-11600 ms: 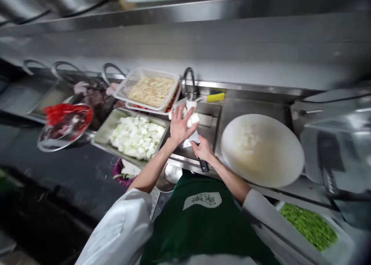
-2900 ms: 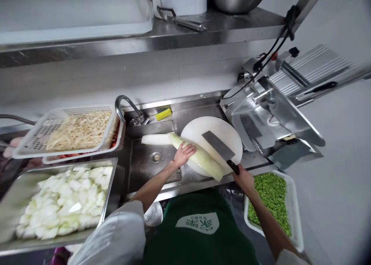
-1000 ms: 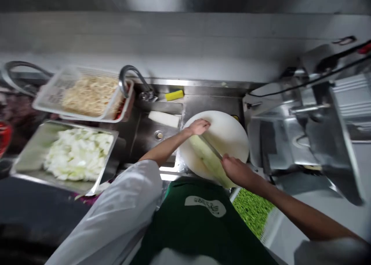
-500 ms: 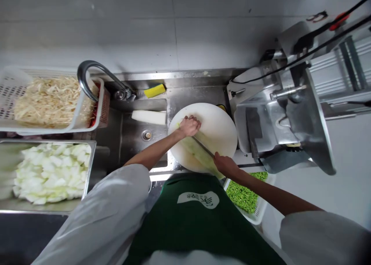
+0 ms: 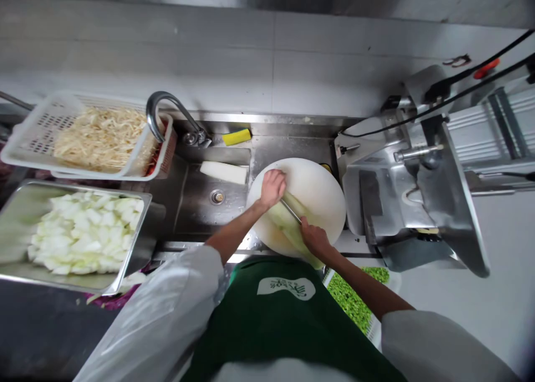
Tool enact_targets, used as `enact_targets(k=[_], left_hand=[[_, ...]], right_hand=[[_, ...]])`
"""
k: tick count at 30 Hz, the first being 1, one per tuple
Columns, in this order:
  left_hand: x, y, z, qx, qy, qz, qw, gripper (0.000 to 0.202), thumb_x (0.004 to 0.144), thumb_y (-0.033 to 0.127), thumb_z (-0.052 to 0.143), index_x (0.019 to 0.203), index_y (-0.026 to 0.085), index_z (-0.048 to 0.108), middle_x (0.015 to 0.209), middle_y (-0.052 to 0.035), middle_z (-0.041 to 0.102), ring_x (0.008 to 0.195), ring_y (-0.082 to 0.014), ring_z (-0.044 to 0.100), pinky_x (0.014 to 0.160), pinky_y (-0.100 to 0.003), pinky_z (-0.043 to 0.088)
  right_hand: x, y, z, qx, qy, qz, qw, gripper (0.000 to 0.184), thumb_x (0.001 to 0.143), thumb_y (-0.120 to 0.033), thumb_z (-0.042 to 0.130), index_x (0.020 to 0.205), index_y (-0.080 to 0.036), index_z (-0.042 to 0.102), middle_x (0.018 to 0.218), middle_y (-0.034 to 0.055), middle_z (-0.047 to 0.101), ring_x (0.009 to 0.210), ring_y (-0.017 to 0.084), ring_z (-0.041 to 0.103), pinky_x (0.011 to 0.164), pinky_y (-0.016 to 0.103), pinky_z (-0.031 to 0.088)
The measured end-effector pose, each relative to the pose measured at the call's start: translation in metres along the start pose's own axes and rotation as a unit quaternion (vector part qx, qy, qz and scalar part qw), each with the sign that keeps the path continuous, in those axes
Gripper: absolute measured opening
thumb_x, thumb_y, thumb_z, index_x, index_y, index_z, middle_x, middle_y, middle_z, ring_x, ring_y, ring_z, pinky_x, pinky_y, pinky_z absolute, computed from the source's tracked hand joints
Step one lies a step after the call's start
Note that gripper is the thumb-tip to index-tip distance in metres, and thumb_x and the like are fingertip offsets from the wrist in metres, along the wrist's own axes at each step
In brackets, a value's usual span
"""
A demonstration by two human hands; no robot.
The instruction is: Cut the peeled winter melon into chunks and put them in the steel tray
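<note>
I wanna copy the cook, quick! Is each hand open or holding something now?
Left hand: fingers bent at the far end of the vegetable; gripping or just pressing, can't tell.
Right hand: closed, holding the knife.

"What's your count over there?"
"One left hand (image 5: 273, 188), one right hand (image 5: 314, 238), one blade (image 5: 291, 211), one pale green gourd (image 5: 288, 226), one round white board (image 5: 321, 187)."
"In the sink (image 5: 196, 201)?"
"One white piece (image 5: 224, 172). One tap (image 5: 184, 113) beyond."
"And left?"
"Two stacked baskets (image 5: 35, 132) far, one steel tray (image 5: 16, 220) near."
</note>
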State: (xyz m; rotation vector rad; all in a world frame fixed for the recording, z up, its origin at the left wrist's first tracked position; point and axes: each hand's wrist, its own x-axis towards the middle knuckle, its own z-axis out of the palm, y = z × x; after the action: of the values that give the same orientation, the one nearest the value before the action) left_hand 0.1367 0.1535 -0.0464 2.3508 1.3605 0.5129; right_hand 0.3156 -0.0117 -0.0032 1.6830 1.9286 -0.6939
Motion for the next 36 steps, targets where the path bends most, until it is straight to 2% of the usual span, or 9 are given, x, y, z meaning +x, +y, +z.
enact_targets(k=[3,4,7,11,20,25,28,31,36], left_hand=[[-0.053,0.0,0.007,-0.03,0.152,-0.119,0.981,0.036,0.104,0.027,0.034,0.109,0.02,0.069,0.113,-0.012,0.066,0.115,-0.0256,0.054,0.104,-0.044,0.042],[-0.071,0.002,0.013,-0.038,0.167,-0.127,0.977,0.035,0.104,0.028,0.036,0.107,0.02,0.069,0.109,-0.0117,0.066,0.113,-0.0249,0.055,0.103,-0.043,0.043],[-0.105,0.015,0.034,-0.055,0.123,-0.102,0.986,0.027,0.102,0.031,0.046,0.102,0.022,0.071,0.107,-0.0089,0.067,0.11,-0.0229,0.057,0.101,-0.041,0.044],[-0.104,0.025,0.053,-0.031,0.104,-0.135,0.985,0.022,0.1,0.033,0.052,0.1,0.023,0.072,0.118,-0.0083,0.066,0.119,-0.0242,0.054,0.107,-0.045,0.039],[-0.1,0.018,0.06,-0.046,0.101,-0.142,0.984,0.024,0.101,0.033,0.049,0.104,0.023,0.071,0.126,-0.0094,0.063,0.126,-0.0242,0.049,0.115,-0.046,0.033],[-0.099,0.019,0.061,-0.055,0.099,-0.147,0.983,0.024,0.101,0.031,0.048,0.105,0.023,0.071,0.126,-0.0092,0.063,0.126,-0.0235,0.05,0.119,-0.047,0.028],[-0.098,0.017,0.063,-0.063,0.106,-0.155,0.98,0.025,0.1,0.03,0.047,0.104,0.022,0.07,0.124,-0.0099,0.063,0.125,-0.0238,0.05,0.118,-0.047,0.029],[-0.099,0.015,0.066,-0.067,0.114,-0.157,0.979,0.024,0.1,0.031,0.048,0.102,0.022,0.07,0.122,-0.0105,0.063,0.123,-0.0253,0.051,0.116,-0.048,0.03],[-0.102,0.012,0.067,-0.061,0.105,-0.159,0.98,0.022,0.099,0.031,0.048,0.104,0.023,0.069,0.124,-0.0123,0.061,0.126,-0.029,0.048,0.112,-0.05,0.034]], right_hand=[[0.007,-0.006,-0.007,-0.005,-0.012,-0.018,1.0,0.04,0.108,-0.02,0.025,0.144,-0.006,0.034,0.107,0.0218,0.072,0.102,0.028,0.072,0.084,0.034,0.05],[0.011,-0.007,-0.01,-0.001,-0.016,-0.023,1.0,0.039,0.108,-0.019,0.025,0.143,-0.006,0.036,0.108,0.0221,0.072,0.102,0.027,0.072,0.084,0.034,0.05],[0.025,-0.017,-0.019,0.01,-0.012,-0.024,1.0,0.035,0.109,-0.019,0.023,0.136,-0.007,0.041,0.109,0.0216,0.073,0.103,0.026,0.072,0.085,0.033,0.049],[0.039,-0.033,-0.036,0.015,0.017,-0.022,0.999,0.032,0.11,-0.018,0.021,0.132,-0.007,0.042,0.11,0.0215,0.073,0.104,0.024,0.073,0.086,0.03,0.05],[0.029,-0.041,-0.065,-0.001,0.005,-0.042,0.999,0.037,0.103,-0.006,0.022,0.134,-0.005,0.041,0.115,0.0232,0.072,0.11,0.027,0.071,0.088,0.032,0.05],[0.0,-0.023,-0.08,-0.013,-0.023,-0.057,0.998,0.033,0.101,-0.006,0.029,0.128,-0.005,0.047,0.115,0.0249,0.07,0.112,0.029,0.07,0.089,0.033,0.047],[-0.039,0.007,-0.065,-0.024,-0.068,-0.047,0.996,0.029,0.104,-0.011,0.031,0.128,-0.006,0.046,0.106,0.0221,0.071,0.106,0.03,0.071,0.085,0.033,0.046],[-0.072,0.03,-0.037,-0.022,-0.095,-0.014,0.995,0.031,0.107,-0.018,0.027,0.133,-0.006,0.04,0.099,0.0195,0.071,0.1,0.03,0.071,0.081,0.034,0.045],[-0.066,0.03,0.012,0.009,-0.084,0.025,0.996,0.035,0.109,-0.023,0.023,0.136,-0.007,0.038,0.103,0.0208,0.072,0.102,0.031,0.071,0.08,0.034,0.046]])
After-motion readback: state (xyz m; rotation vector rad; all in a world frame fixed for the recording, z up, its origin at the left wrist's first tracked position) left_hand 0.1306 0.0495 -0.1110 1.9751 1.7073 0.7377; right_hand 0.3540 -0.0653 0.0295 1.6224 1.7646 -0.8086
